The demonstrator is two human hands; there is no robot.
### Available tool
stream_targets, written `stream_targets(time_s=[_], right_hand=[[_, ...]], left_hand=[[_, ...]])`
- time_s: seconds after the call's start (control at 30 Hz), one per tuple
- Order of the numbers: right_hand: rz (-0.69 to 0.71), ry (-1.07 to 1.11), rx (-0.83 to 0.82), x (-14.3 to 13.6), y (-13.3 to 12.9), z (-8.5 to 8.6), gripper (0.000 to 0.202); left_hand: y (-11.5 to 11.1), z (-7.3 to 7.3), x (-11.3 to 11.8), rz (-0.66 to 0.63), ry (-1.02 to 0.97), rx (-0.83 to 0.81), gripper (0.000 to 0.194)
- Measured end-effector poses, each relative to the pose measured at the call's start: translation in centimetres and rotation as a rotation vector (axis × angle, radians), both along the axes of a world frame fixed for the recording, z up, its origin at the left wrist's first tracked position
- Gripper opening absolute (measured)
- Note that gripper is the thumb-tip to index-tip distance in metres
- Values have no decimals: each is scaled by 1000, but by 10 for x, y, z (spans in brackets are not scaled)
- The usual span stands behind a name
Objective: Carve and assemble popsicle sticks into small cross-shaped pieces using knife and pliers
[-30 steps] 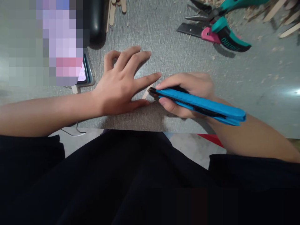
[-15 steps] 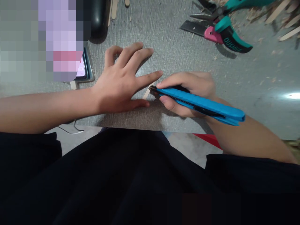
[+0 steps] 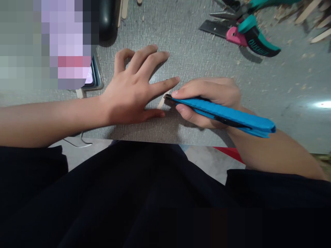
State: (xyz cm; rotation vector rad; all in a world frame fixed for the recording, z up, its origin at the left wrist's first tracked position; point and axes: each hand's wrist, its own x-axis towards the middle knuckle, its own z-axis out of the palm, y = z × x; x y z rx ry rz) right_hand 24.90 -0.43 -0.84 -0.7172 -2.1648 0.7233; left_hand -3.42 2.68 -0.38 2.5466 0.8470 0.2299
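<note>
While gripping the blue utility knife (image 3: 227, 113) in the right hand (image 3: 216, 91), holding its dark front end at the thin wooden stick (image 3: 162, 101), just past the right thumb and index finger. Clenching the right fingers (image 3: 188, 90) around the knife's body, with its blue tail slanting back over the right forearm. Resting the left hand (image 3: 131, 89) palm down on the grey tabletop (image 3: 287, 103), with the left fingers (image 3: 155, 62) splayed and released, wrapped around nothing. Framing the stick between the left thumb (image 3: 153, 113) and left index finger (image 3: 164, 84), slantwise on the tabletop, with its near end at the thumb and its far end close to the index finger. Cannot tell about any pressure from either, nor about the depth of the blade in the wood. Beyond the right hand, can see a teal-handled cutting tool (image 3: 260, 39) beside a pink part with a broad dark blade (image 3: 213, 28), near scattered wood scraps (image 3: 267, 17) and more wooden sticks (image 3: 307, 12). At upper left, can see a rounded black object (image 3: 108, 20), slim sticks (image 3: 125, 8) just beside it, and a partly hidden phone (image 3: 97, 74) near the left wrist. Below the near edge, can make out a thin cable (image 3: 82, 141) and something red (image 3: 230, 154).
</note>
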Motion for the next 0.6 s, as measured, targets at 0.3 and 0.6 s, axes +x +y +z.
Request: stream_targets(time_s=[0.3,0.6], right_hand=[[69,6,-15,1,7,-4,22],[73,-39,-79,4,9,-2,33]], left_hand=[[-3,-11,0,-27,46,206,86],[-5,5,2,37,-4,74,77]])
